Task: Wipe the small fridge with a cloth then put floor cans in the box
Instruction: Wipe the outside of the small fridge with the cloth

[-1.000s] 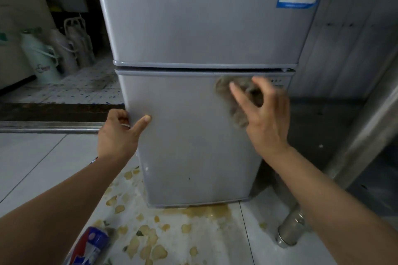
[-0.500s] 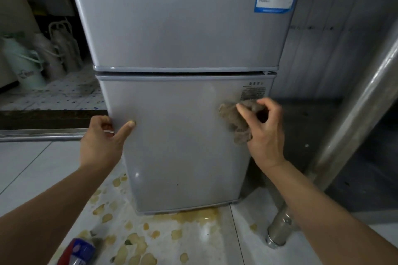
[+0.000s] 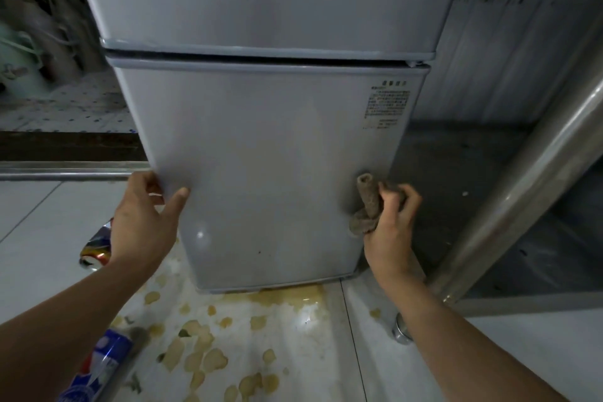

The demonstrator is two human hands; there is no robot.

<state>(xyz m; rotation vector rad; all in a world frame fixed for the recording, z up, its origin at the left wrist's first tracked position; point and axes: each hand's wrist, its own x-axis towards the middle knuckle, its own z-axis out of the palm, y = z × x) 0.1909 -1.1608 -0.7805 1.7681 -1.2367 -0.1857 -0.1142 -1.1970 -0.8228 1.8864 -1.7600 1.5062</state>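
a: grey fridge (image 3: pixel 261 147) fills centre frame, two doors, small print label on the lower door's upper right.
b: hands?
a: left hand (image 3: pixel 143 225) grips the lower door's left edge, thumb flat on the front, fingers curled round behind. right hand (image 3: pixel 391 228) at the door's right edge, fingers clamped on a brownish cloth (image 3: pixel 367 206), bunched, touching the door.
b: cans?
a: one can (image 3: pixel 96 248) on the floor (image 3: pixel 293 352), partly behind the left wrist. blue can (image 3: pixel 101 365) at lower left. yellow-brown stains below the fridge. steel pole (image 3: pixel 528 173) at right.
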